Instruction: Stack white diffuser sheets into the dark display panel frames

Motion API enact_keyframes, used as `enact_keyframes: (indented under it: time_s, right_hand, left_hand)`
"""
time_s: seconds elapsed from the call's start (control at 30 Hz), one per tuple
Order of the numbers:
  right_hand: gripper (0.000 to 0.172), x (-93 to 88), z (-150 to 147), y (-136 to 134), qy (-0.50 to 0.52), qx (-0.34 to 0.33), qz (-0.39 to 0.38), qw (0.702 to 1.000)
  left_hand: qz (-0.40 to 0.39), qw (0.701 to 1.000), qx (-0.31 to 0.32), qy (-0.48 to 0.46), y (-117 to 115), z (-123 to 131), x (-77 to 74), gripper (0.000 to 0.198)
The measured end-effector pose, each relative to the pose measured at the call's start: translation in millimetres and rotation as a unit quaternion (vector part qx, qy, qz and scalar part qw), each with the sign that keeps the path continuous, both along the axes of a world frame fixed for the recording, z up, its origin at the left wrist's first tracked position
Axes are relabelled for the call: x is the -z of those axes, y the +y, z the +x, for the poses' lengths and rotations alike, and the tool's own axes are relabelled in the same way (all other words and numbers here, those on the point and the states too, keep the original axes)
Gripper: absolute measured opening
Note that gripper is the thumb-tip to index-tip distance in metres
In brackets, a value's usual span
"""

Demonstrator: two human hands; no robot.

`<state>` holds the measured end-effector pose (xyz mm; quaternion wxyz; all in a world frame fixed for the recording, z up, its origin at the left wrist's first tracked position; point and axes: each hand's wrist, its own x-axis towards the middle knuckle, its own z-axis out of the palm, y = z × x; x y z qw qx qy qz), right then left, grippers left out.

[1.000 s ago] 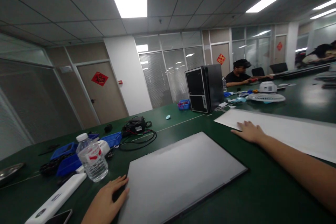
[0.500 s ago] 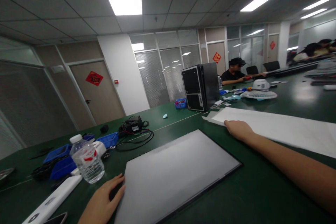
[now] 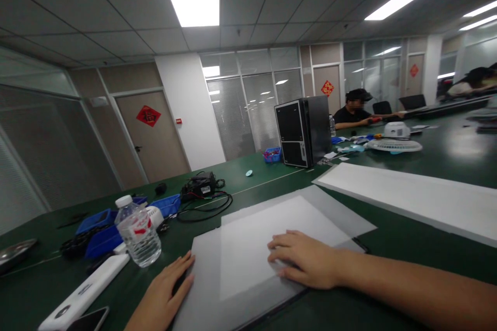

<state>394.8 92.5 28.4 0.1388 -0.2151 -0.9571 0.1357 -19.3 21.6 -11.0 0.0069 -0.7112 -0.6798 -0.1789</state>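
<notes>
A flat grey panel with a thin dark edge (image 3: 205, 264) lies on the green table in front of me. Over it rests a translucent white sheet (image 3: 248, 248), set askew so that its far right corner sticks out past the panel. My right hand (image 3: 305, 258) is on the sheet, fingers spread and palm down. At the panel's left edge is my left hand (image 3: 165, 292), its fingers stretched along the side and the thumb apart. Further right lies a long stack of white sheets (image 3: 407, 194).
Left of the panel stand a water bottle (image 3: 139, 232), a long white device (image 3: 85, 292), a phone (image 3: 91, 320) and blue bins (image 3: 103, 240). Beyond are a black adapter with cables (image 3: 202, 186), a computer tower (image 3: 301, 132) and a white fan part (image 3: 394, 145). A person (image 3: 355, 108) sits across the table.
My right hand has moved left from the white stack onto the panel, and a translucent sheet now covers much of the panel. My left hand stays by the panel's left edge.
</notes>
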Motion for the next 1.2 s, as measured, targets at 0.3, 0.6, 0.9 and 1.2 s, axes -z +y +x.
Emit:
enact_keyframes:
  time_s: [0.3, 0.6, 0.9, 1.2]
  right_hand:
    - [0.05, 8.0, -51, -33, 0.017, -0.047, -0.031, 0.998]
    - [0.057, 3.8, -63, -45, 0.006, -0.067, -0.04, 0.997]
    - [0.051, -0.6, 35, 73, -0.045, 0.282, 0.132, 0.949]
    - [0.065, 27.2, 200, 156, -0.111, 0.587, 0.067, 0.799]
  left_hand:
    - [0.004, 1.0, 0.012, 0.005, 0, -9, 11.6, 0.055]
    - [0.007, 1.0, 0.015, 0.003, -1, -9, 7.5, 0.052]
    - [-0.004, 1.0, 0.001, 0.005, -6, -7, 3.2, 0.052]
    - [-0.012, 1.0, 0.007, 0.029, 3, 6, 5.0, 0.054]
